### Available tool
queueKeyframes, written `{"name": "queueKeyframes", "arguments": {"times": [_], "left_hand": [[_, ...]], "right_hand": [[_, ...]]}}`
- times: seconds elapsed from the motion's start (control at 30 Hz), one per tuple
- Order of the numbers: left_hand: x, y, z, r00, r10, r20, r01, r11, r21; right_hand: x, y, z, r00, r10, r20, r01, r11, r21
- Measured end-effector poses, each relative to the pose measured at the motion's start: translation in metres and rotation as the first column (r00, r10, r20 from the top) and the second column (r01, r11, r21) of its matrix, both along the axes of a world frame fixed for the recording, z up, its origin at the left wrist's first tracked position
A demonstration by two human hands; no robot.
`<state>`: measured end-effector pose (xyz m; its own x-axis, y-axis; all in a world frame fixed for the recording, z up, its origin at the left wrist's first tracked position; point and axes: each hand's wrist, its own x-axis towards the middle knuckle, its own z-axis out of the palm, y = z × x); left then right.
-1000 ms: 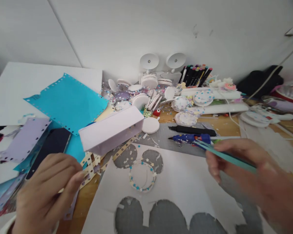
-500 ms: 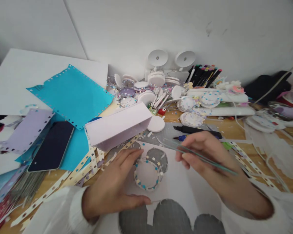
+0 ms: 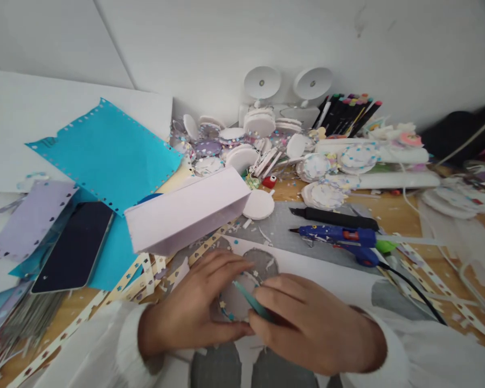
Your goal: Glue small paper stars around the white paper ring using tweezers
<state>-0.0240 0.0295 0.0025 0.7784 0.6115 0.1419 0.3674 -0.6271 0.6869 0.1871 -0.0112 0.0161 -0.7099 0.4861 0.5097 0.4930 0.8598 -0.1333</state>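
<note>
A white disc [image 3: 231, 299], its rim trimmed with small blue and cream stars, lies on a white sheet [image 3: 307, 269] that has round cut-outs. My left hand [image 3: 194, 304] curves around the disc, fingers at its far edge and thumb at its near edge. My right hand [image 3: 311, 326] is closed on teal tweezers [image 3: 250, 299], which slant across the disc. My right fingers cover the disc's right side and one end of the tweezers. Behind the right hand lie a blue glue gun [image 3: 339, 235] and a black craft knife [image 3: 335, 216].
A folded white card [image 3: 186, 210] stands beyond my left hand. To the left are a turquoise punched sheet [image 3: 109, 153], a phone [image 3: 75, 245] and punched cream strips [image 3: 135, 277]. Decorated discs [image 3: 323, 194], a two-headed lamp [image 3: 262, 82] and markers [image 3: 347, 116] line the back.
My right hand has moved left and down with the tweezers, from beside the disc to over it. The glue gun now shows fully. The view has shifted slightly.
</note>
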Motion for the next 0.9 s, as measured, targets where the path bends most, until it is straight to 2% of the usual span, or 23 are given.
{"name": "queueKeyframes", "arguments": {"times": [0.17, 0.33, 0.57, 0.77, 0.9], "left_hand": [[0.001, 0.001, -0.006, 0.999, -0.013, 0.029, 0.015, 0.998, -0.057], [0.0, 0.003, -0.005, 1.0, 0.004, 0.008, -0.003, 0.993, -0.12], [-0.002, 0.003, -0.008, 1.0, 0.015, 0.014, -0.013, 0.992, -0.126], [-0.004, 0.003, -0.01, 1.0, 0.019, 0.005, -0.018, 0.99, -0.139], [-0.004, 0.004, -0.007, 0.997, 0.018, 0.076, -0.006, 0.987, -0.159]], "right_hand": [[0.003, 0.0, 0.001, 1.0, 0.023, -0.003, -0.023, 0.999, 0.048], [0.012, -0.003, 0.003, 0.999, 0.016, 0.028, -0.019, 0.993, 0.113], [0.019, -0.005, -0.001, 0.999, 0.017, 0.046, -0.025, 0.985, 0.172], [0.012, -0.001, -0.006, 1.0, 0.017, -0.011, -0.015, 0.98, 0.199], [0.008, -0.002, -0.01, 0.998, 0.011, -0.07, 0.002, 0.985, 0.175]]}}
